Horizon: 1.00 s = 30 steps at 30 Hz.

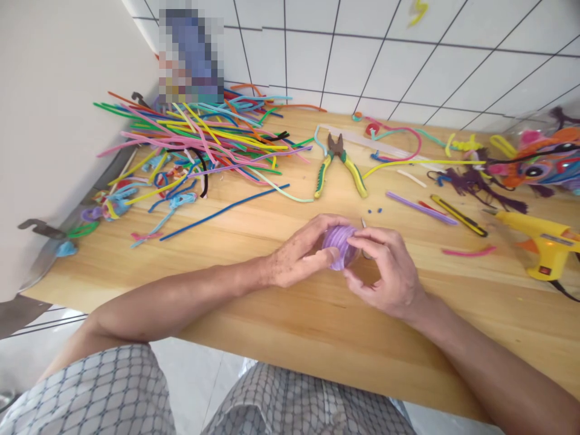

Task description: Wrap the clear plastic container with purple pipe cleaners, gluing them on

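A round coil of purple pipe cleaner (339, 243) is held between both hands, above the near middle of the table. My left hand (301, 254) is wrapped round its left side, with the thumb across the front. The fingertips and thumb of my right hand (388, 272) pinch the coil's right edge. A clear, rounded surface shows at the coil's right end; I cannot make out what it is. Just behind the hands, a thin metal tip stands out, mostly hidden by my right fingers.
Pliers (338, 163) lie open beyond the hands. A big heap of coloured pipe cleaners (203, 139) spreads at the back left. On the right are a yellow glue gun (539, 238), a utility knife (458, 215), a purple strip (421, 208) and a colourful pipe-cleaner figure (544, 163).
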Each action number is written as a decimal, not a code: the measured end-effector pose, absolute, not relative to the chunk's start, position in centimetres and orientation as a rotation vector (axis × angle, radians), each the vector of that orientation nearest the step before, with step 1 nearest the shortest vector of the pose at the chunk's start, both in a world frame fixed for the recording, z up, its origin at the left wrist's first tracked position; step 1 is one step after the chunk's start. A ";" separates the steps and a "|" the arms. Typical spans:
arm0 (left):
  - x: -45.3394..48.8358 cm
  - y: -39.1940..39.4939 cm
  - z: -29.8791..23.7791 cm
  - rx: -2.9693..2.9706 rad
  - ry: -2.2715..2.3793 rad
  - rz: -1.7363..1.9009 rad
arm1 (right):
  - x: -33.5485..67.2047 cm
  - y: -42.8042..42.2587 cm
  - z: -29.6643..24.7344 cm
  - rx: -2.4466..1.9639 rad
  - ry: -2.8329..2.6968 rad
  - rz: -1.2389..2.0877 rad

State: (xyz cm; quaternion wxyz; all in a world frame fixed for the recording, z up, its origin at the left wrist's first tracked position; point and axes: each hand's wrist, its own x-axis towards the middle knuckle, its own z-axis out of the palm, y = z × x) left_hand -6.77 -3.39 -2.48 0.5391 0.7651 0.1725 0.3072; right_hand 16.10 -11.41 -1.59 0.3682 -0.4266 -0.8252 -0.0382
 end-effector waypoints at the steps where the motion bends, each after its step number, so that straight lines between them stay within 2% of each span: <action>1: -6.8 -3.4 -2.4 1.799 0.433 0.713 | 16.2 -11.4 -1.6 -1.087 -2.126 -0.094; 10: -6.2 -3.7 -1.4 1.661 0.577 0.591 | 16.3 -11.4 -1.6 -1.020 -2.151 -0.067; 14: -6.0 -3.8 -0.9 1.624 0.622 0.577 | 16.4 -11.5 -1.5 -1.020 -2.106 0.086; 21: -5.9 -4.1 -0.8 1.633 0.618 0.657 | 16.3 -11.9 -0.8 -1.124 -2.005 0.223; 30: -5.9 -3.4 -1.5 1.843 0.455 0.767 | 15.8 -11.5 -1.1 -1.164 -1.954 0.168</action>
